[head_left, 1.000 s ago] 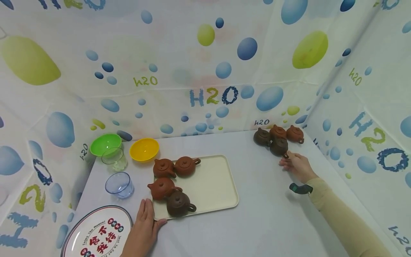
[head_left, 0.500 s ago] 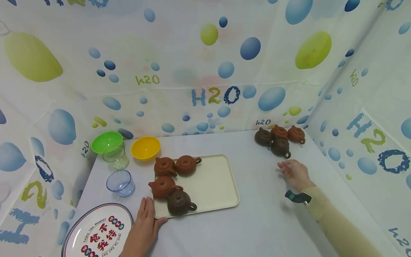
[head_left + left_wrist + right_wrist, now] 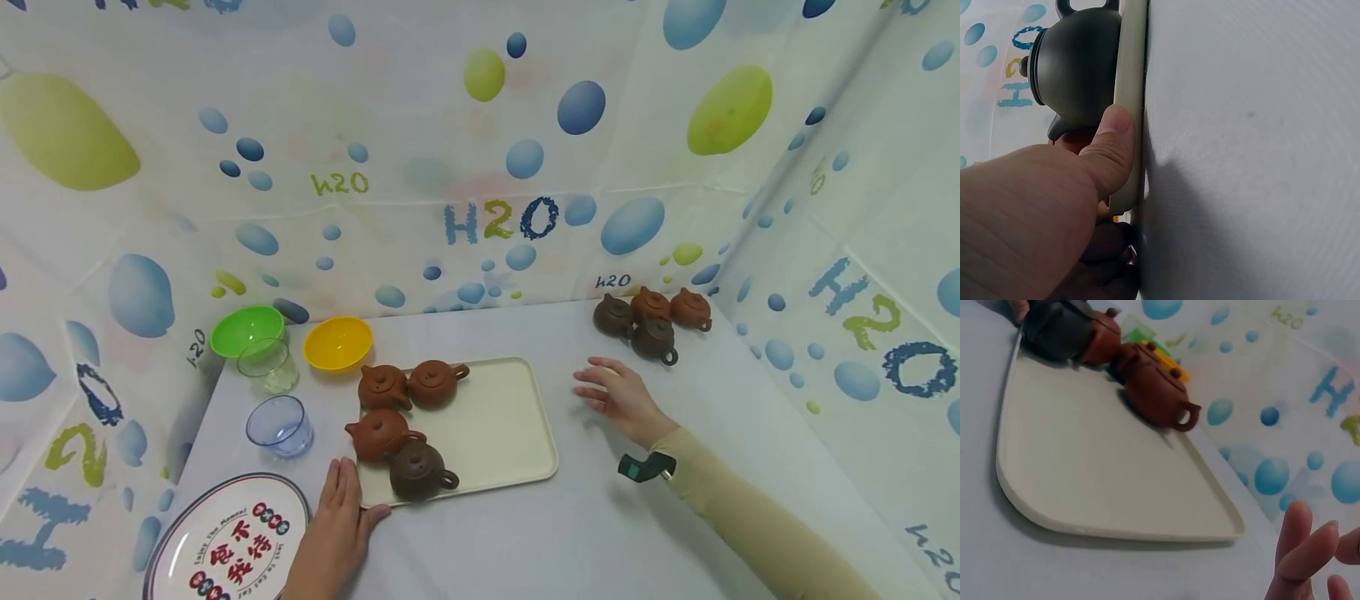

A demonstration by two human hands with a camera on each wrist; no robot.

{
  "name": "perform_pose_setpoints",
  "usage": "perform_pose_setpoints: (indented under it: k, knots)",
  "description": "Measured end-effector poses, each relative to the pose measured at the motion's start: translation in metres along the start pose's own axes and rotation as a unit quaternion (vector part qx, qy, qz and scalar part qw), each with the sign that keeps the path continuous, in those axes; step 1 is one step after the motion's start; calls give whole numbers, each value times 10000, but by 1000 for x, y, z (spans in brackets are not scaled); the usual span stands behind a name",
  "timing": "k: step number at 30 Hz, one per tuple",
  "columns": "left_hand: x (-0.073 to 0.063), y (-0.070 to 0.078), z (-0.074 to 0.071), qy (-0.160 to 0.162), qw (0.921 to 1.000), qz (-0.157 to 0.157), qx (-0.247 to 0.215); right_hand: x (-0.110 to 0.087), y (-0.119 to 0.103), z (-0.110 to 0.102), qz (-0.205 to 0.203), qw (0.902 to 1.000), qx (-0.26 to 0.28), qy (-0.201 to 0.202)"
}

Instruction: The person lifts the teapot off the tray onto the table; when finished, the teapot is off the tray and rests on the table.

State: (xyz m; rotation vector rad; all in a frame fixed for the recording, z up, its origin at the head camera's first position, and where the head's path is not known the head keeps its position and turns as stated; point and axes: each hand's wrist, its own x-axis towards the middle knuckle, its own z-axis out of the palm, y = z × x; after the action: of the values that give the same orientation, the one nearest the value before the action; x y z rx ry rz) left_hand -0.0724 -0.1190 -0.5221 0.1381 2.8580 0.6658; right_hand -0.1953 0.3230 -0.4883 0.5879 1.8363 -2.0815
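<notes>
My left hand [image 3: 333, 521] rests at the near left corner of a cream tray [image 3: 495, 425]. Its straight fingers lie along the tray's left side, and the thumb [image 3: 1116, 134] touches the front rim in the left wrist view. On the tray's left half stand a dark brown teapot [image 3: 417, 472] at the front and three reddish-brown teapots, among them one with its handle to the right [image 3: 433, 385]. My right hand [image 3: 622, 402] hovers right of the tray, fingers relaxed and holding nothing. Behind it, two dark teapots, one of them nearest the hand [image 3: 653, 338], and two reddish teapots [image 3: 690, 309] cluster.
Left of the tray are a green bowl [image 3: 243, 327], a yellow bowl [image 3: 338, 345], a clear glass [image 3: 273, 371] and a bluish glass [image 3: 280, 429]. A large printed plate [image 3: 180, 533] lies at the front left. Patterned cloth walls [image 3: 420, 108] enclose the table's back and sides.
My right hand has let go of the front dark teapot's handle in the right cluster and moved left toward the tray. My left hand has stayed at the tray corner.
</notes>
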Motion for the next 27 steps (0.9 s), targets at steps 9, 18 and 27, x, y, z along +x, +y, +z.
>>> perform_pose_setpoints:
  k: [9,18,27]
  knots:
    - [8,1,2,-259,9995,-111,-140,22,6,62,-304,9970,-568,-440]
    - [7,-8,3,-669,9966,-425,-240,47,22,127,-411,9824,-1140,-1421]
    - [9,-11,4,-589,9973,-345,-285,48,33,160,-957,9599,-1694,-2016]
